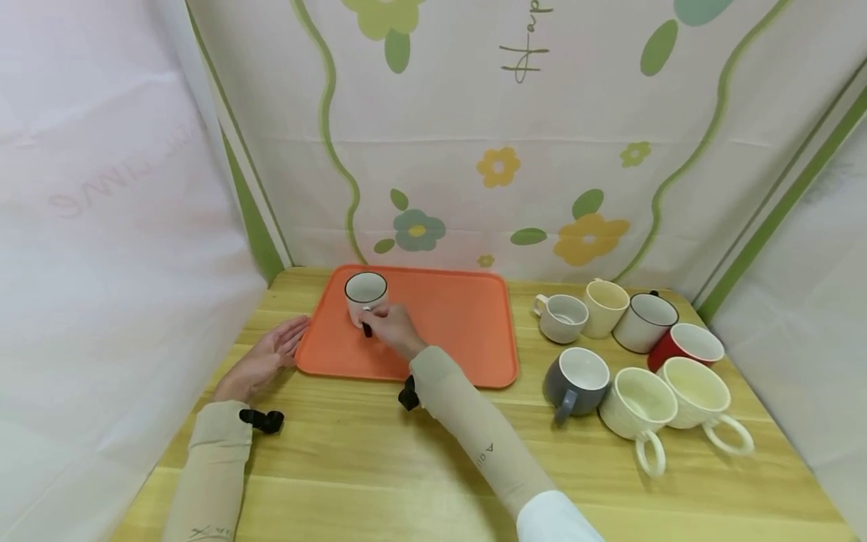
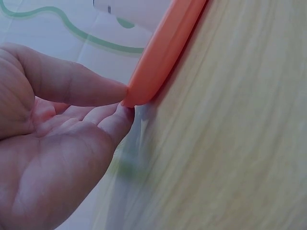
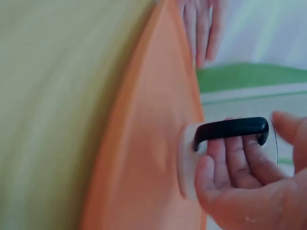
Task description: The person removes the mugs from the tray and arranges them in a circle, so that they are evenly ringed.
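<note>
A white mug (image 1: 357,307) with a black rim stands at the left part of the orange tray (image 1: 440,331). My right hand (image 1: 395,329) grips this mug near its black handle (image 3: 232,128); in the right wrist view several fingers reach behind the handle against the mug's side. The mug's base meets the tray surface there. My left hand (image 1: 267,357) lies along the tray's left edge with its fingers fairly straight. In the left wrist view, the thumb and a finger of the left hand (image 2: 62,129) touch the tray's rim (image 2: 165,52).
To the tray's right stand several mugs: a small grey-white cup (image 1: 564,319), a cream mug (image 1: 605,309), a black-rimmed white mug (image 1: 642,324), a red mug (image 1: 667,350), a dark grey mug (image 1: 574,388) and two pale-yellow mugs (image 1: 637,410). Fabric walls enclose the wooden table (image 1: 352,467).
</note>
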Demonstrator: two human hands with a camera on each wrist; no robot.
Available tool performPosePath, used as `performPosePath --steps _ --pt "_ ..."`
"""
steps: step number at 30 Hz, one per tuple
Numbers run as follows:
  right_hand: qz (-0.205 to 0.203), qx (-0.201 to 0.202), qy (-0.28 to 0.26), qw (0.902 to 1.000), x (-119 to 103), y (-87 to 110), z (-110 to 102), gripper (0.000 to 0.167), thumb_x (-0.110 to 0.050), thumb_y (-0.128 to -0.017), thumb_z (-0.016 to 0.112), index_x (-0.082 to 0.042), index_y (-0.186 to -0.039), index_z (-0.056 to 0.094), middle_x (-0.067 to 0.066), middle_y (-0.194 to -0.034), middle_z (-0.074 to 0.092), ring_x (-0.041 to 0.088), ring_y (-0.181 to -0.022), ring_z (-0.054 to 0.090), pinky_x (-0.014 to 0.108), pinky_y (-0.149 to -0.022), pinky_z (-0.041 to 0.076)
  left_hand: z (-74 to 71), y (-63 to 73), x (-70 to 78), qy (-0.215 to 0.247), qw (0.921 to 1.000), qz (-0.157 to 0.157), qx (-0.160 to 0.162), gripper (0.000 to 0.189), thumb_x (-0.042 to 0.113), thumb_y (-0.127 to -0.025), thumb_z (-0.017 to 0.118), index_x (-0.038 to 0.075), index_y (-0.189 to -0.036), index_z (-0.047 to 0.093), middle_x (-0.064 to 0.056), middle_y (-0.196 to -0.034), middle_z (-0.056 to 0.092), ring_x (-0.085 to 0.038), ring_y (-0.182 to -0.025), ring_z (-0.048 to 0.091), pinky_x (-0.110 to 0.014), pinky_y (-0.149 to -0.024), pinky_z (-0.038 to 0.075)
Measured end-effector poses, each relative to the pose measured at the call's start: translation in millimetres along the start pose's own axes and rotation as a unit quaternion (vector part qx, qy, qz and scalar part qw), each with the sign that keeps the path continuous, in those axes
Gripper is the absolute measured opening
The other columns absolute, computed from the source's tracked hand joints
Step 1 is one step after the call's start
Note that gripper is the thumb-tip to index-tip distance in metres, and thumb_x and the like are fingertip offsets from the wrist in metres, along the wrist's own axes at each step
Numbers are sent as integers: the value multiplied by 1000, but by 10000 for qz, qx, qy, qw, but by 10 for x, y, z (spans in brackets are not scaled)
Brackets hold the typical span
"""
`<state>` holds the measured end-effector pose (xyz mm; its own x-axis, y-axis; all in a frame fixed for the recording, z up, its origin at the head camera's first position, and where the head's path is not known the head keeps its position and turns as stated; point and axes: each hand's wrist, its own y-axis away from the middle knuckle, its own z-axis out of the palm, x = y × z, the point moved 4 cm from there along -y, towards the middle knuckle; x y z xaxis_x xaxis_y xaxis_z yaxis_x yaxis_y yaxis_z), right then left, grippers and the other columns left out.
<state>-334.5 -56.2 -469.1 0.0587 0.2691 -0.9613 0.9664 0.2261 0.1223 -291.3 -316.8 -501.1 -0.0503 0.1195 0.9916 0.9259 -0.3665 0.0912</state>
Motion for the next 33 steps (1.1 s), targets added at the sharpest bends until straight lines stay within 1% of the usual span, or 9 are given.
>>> performPosePath --steps 1,3,7,11,16,20,24,27,33 --pt "71 -51 -142 9999 7 50 18 43 -34 -102 69 4 -82 75 -1 -66 60 13 -68 45 29 -57 34 -1 4 0 -15 10000 8 -8 102 -29 -83 46 1 -169 2 -22 -178 0 -45 -164 1 -8 -108 45" --pt "157 -210 -488 9985 15 170 43 39 -28 -102 70 9 -91 78 -1 -84 71 10 -77 53 28 -63 45 -6 17 0 -56 10000 11 -25 102 -29 -82 46 1 -169 2 -22 -178 0 -45 -164 0 -8 -109 44" --pt "519 -552 -1298 9886 56 368 59 33 -24 -101 71 9 -105 78 -1 -116 73 15 -101 68 39 -92 61 -23 25 -6 -144 9999 -6 -40 103 -29 -81 45 0 -169 1 -23 -178 0 -45 -164 0 -8 -111 42" --pt "759 -629 -1958 9757 86 560 -11 25 -21 -101 71 1 -111 77 7 -109 75 23 -96 72 45 -98 61 -28 -5 -29 -58 10000 41 -55 102 -29 -82 46 1 -169 0 -23 -178 -1 -45 -163 -1 -8 -110 44" --pt "874 -396 -2275 9690 145 816 -213 21 -22 -101 70 -5 -111 77 4 -99 74 19 -88 69 41 -96 60 -5 -58 -43 51 9999 57 -113 102 -29 -84 47 2 -170 1 -23 -177 -3 -45 -163 -2 -8 -106 47" --pt "832 139 -2114 9738 203 992 -443 27 -27 -100 73 -3 -110 79 4 -104 76 18 -92 69 36 -94 58 4 -66 -31 102 9999 37 -117 102 -28 -84 48 2 -170 1 -21 -178 -3 -44 -163 -2 -8 -106 47" --pt "688 976 -2056 9713 249 1096 -699 31 -27 -97 77 2 -105 81 3 -109 77 20 -99 66 41 -99 53 -7 -49 -13 103 9999 46 -111 101 -27 -87 50 2 -170 1 -22 -178 -3 -44 -163 -2 -8 -107 46" --pt "611 1597 -2080 9631 275 1155 -886 29 -26 -94 80 2 -100 82 -1 -105 77 18 -101 62 41 -100 50 -18 -35 -9 97 9998 63 -132 100 -27 -88 50 2 -170 0 -23 -177 -4 -45 -163 -3 -8 -108 46" --pt "357 2752 -2149 9364 351 1256 -1209 21 -27 -90 85 -6 -85 82 -10 -81 72 15 -87 55 29 -76 45 -22 -33 -20 165 9996 142 -184 100 -29 -87 47 0 -169 -2 -26 -176 -6 -47 -162 -5 -8 -107 46"
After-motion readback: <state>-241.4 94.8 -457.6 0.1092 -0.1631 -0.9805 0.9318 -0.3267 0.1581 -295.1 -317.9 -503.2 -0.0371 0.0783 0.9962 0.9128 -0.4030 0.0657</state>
